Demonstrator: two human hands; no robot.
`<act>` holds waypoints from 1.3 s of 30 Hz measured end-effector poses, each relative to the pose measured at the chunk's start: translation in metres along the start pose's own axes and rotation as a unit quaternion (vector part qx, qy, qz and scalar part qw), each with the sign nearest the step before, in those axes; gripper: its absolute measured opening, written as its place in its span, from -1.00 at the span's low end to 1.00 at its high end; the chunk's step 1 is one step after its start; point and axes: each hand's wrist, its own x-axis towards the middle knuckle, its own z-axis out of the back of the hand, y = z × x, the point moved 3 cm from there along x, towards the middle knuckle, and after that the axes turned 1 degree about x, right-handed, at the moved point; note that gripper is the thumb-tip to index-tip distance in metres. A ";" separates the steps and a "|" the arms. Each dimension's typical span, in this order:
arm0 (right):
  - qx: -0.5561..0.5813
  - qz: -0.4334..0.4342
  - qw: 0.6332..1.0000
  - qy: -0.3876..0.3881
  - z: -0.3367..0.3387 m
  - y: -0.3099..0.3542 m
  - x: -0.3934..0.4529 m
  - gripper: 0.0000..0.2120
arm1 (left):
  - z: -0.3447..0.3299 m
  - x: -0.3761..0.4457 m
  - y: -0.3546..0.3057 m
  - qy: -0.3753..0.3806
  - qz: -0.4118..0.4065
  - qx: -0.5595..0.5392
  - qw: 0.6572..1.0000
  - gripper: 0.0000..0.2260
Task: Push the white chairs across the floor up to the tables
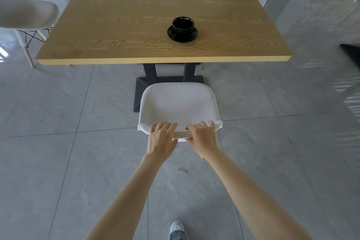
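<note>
Both my left hand [162, 138] and right hand [202, 139] grip the white chair [178, 103] backrest mid-frame, seat not yet under the counter [155, 25].

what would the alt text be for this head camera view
Both hands, left hand and right hand, grip the backrest of a white chair facing a wooden table. A black cup on a saucer sits on the table.

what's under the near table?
Under the wooden table: two dark posts on a black base plate. The white chair covers the plate's near part.
</note>
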 end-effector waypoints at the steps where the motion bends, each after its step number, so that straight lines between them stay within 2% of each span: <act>1: 0.015 -0.011 1.000 -0.008 0.002 0.002 -0.003 -0.72 | 0.002 -0.006 -0.002 0.010 0.012 0.005 1.000 -0.57; 3: 0.041 -0.020 0.999 0.003 0.006 0.011 -0.010 -0.69 | 0.004 -0.021 -0.004 0.060 0.040 0.010 0.997 -0.49; 5: 0.081 -0.018 0.997 0.010 0.012 0.016 -0.014 -0.62 | 0.008 -0.030 -0.005 0.073 0.060 0.005 0.996 -0.45; 9: 0.204 -0.036 0.978 -0.002 0.041 0.033 -0.033 -0.38 | 0.036 -0.051 -0.012 0.031 0.108 -0.052 0.992 -0.37; 12: 0.249 -0.022 0.968 -0.011 0.057 0.049 -0.057 -0.32 | 0.059 -0.073 -0.017 -0.015 0.155 -0.133 0.979 -0.33; 16: 0.263 0.002 0.965 -0.008 0.068 0.067 -0.095 -0.34 | 0.085 -0.118 -0.026 -0.099 0.211 -0.214 0.949 -0.41; 22: 0.277 0.040 0.960 -0.022 0.095 0.100 -0.164 -0.52 | 0.104 -0.190 -0.030 -0.058 0.311 -0.376 0.871 -0.39; 26: 0.301 0.090 0.949 -0.025 0.117 0.139 -0.211 -0.56 | 0.130 -0.257 -0.021 -0.077 0.343 -0.398 0.847 -0.45; 31: 0.314 0.185 0.931 -0.031 0.136 0.206 -0.242 -0.54 | 0.177 -0.329 0.011 -0.161 0.370 -0.413 0.816 -0.55; 39: 0.359 0.277 0.891 -0.015 0.146 0.315 -0.239 -0.48 | 0.243 -0.379 0.083 -0.268 0.369 -0.419 0.785 -0.58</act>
